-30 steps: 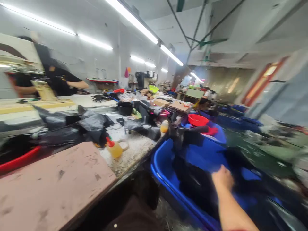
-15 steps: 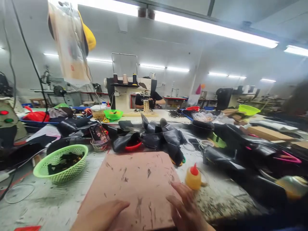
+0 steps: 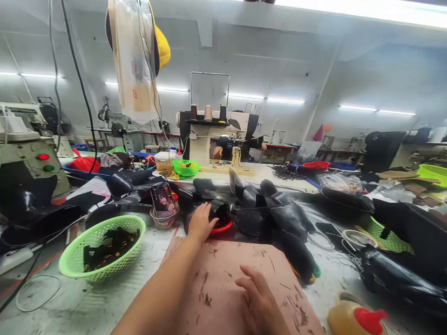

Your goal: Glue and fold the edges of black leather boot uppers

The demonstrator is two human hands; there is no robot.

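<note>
My left hand (image 3: pixel 202 223) reaches across to the far edge of a pinkish work board (image 3: pixel 223 284). Its fingers lie stretched over a black leather piece (image 3: pixel 188 216), with the thumb apart beside a red basket (image 3: pixel 223 228). Whether the fingertips grip anything in the dark gap cannot be seen. Above the board's near right part hovers my right hand (image 3: pixel 260 298), fingers loosely spread and holding nothing. More black leather pieces (image 3: pixel 258 218) are heaped behind the board. A yellowish bottle with a red nozzle (image 3: pixel 368 321) is at the lower right, partly cut off, its nozzle pointing right.
On the left stands a green mesh basket (image 3: pixel 104 267) with dark scraps. A phone (image 3: pixel 164 200) leans in a clear tub (image 3: pixel 165 218). Across the bench, a person (image 3: pixel 225 146) sits behind a sewing machine (image 3: pixel 206 139). A pale cable (image 3: pixel 38 288) curls at the lower left.
My left hand has moved forward from the near part of the board to the black leather and red basket. The right hand stays over the board. The view has shifted; the bottle now appears tilted.
</note>
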